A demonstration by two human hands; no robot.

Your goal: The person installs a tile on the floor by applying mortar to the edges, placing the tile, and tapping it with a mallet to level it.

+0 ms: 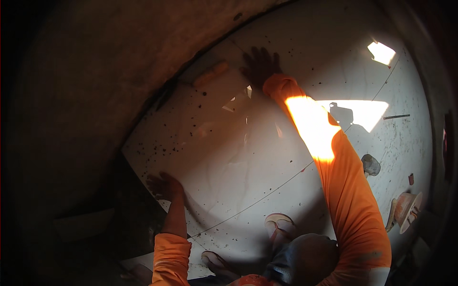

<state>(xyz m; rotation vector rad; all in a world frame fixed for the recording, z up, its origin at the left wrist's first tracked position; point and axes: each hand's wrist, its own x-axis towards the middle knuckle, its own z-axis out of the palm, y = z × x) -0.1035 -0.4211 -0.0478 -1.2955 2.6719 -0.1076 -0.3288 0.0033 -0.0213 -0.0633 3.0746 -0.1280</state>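
Note:
My right hand [261,66] lies flat with fingers spread on the far part of a large, glossy white floor tile [238,181], close to the wall. My left hand [164,186] rests near the tile's left edge, its fingers stretched out and dim in shadow. Neither hand holds anything. Between my right hand and the wall sits an orange, elongated piece [211,74], too dark to name. Dark crumbs are scattered over the tile, mostly between my hands and along the wall.
A mallet-like grey block [370,165] lies right of my right arm. Farther right are a small reddish piece [411,179], an orange tool with a round pale base [408,212], and a thin dark strip [397,117]. A rough wall [119,62] borders the tile; dark ground lies left.

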